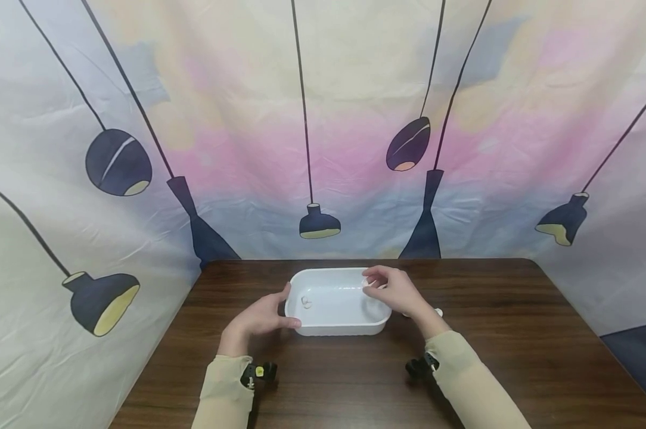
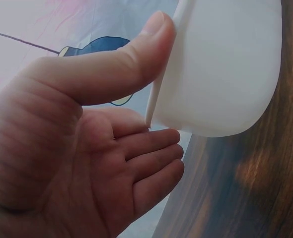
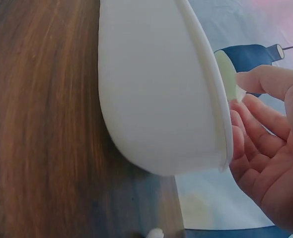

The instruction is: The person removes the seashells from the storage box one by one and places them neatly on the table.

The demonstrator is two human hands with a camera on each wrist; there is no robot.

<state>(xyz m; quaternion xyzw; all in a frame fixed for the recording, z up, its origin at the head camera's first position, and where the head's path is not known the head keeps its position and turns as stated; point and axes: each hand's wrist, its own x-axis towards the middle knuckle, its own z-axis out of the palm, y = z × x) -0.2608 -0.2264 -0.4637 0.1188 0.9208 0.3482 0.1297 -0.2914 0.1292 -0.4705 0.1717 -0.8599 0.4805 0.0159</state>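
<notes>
Head view | my right hand (image 1: 391,288), pinching a white piece (image 3: 241,94), above right end of white tray (image 1: 339,330) | long axis left-right | my left hand (image 1: 260,314) grips left end

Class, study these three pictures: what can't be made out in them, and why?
Pale thing in the right hand, right wrist view: thumb and fingers hide part of it.
Ring-like things in the white tray, head view: too small to identify.
Small white thing by the right wrist, head view: the wrist hides how far it extends.
Tray's inside, both wrist views: its outer wall hides it.
</notes>
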